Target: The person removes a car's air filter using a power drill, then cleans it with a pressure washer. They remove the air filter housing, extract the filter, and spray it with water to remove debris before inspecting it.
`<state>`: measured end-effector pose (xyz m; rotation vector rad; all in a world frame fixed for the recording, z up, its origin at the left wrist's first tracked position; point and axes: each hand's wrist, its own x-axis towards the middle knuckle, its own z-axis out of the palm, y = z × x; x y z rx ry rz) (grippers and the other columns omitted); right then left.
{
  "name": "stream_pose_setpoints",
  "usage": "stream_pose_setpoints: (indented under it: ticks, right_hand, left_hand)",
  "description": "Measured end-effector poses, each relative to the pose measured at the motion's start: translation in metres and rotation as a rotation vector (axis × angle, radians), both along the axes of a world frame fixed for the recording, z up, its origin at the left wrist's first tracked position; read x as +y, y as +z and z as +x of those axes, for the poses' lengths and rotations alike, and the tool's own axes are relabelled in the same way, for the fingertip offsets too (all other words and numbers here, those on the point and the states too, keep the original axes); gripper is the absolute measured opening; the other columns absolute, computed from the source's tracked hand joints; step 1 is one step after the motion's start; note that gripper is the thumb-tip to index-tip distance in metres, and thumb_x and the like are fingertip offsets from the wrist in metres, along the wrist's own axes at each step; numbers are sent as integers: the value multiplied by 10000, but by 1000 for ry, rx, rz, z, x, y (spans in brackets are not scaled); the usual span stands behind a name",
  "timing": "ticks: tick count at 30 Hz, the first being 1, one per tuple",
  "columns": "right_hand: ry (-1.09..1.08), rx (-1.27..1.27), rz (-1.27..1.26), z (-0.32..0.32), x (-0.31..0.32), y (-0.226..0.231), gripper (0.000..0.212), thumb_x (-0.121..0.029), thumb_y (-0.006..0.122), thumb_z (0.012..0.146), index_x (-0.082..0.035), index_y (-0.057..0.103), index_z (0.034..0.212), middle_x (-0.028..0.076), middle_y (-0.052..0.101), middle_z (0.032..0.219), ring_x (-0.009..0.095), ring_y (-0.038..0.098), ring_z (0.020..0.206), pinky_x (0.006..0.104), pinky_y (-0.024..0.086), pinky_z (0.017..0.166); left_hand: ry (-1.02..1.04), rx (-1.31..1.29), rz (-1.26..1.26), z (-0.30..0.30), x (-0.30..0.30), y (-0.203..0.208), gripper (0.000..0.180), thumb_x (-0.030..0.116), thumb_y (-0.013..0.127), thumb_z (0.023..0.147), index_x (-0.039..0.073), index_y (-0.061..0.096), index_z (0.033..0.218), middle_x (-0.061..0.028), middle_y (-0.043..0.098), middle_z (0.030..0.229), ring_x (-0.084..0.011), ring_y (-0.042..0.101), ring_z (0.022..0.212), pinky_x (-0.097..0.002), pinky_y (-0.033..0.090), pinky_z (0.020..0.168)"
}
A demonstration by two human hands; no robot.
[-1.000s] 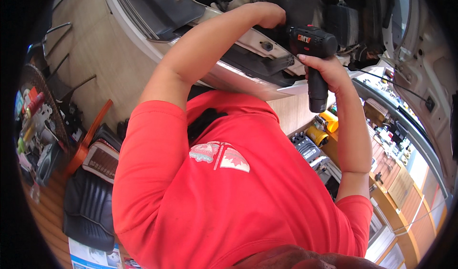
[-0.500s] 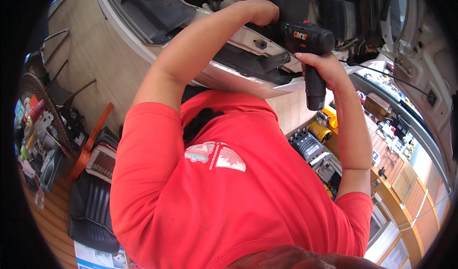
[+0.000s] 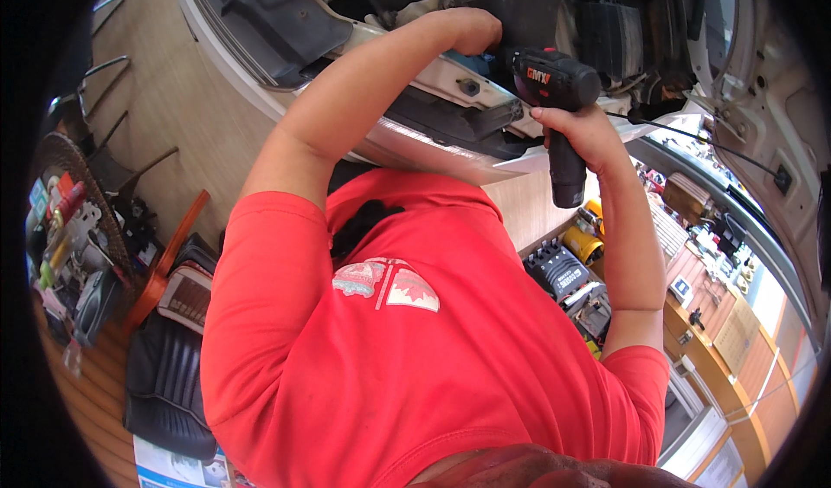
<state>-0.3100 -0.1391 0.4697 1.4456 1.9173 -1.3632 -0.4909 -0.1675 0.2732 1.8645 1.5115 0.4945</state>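
Note:
A black cordless drill is gripped in my right hand, the thumb lying across the top of its handle. Its front end points left toward my left hand, over the open front of a vehicle. That left hand is curled in at the drill's nose, its fingertips turned away, and whatever it pinches is hidden. Just below both hands runs a pale metal crossmember with a bolt in it. Where the drill's tip meets its work cannot be seen.
The raised hood with a thin black rod stands at the right. A pale bumper lies between my body and the engine bay. Cluttered tools and a yellow part sit on the lower right; a black seat is lower left.
The drill and my right hand have shifted slightly left and down in the picture. My left hand has lowered a little, staying curled by the drill's nose.

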Motion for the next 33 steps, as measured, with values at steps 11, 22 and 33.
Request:
stream_pose_setpoints:
  ticks: [11,22,33]
  right_hand:
    - [65,-6,11,4,6,0,293,-215,777,745,-11,660,920,53,626,716,152,600,624,307,492,575]
    - [109,-38,28,2,5,5,299,-222,783,751,-18,667,936,35,631,731,135,591,640,307,482,597]
    - [140,-40,80,12,9,-1,358,-255,780,754,-1,685,987,75,682,832,153,625,746,319,507,701]
  left_hand:
    - [61,-15,4,0,-8,9,418,-25,560,760,125,719,1116,-177,700,974,-345,665,938,-420,519,806]
    - [86,14,-34,2,-9,11,377,51,570,768,134,714,1107,-159,696,1014,-344,655,970,-430,524,821]
    - [64,83,26,5,-6,10,283,112,603,757,128,723,1013,-158,696,926,-355,663,890,-459,530,774]
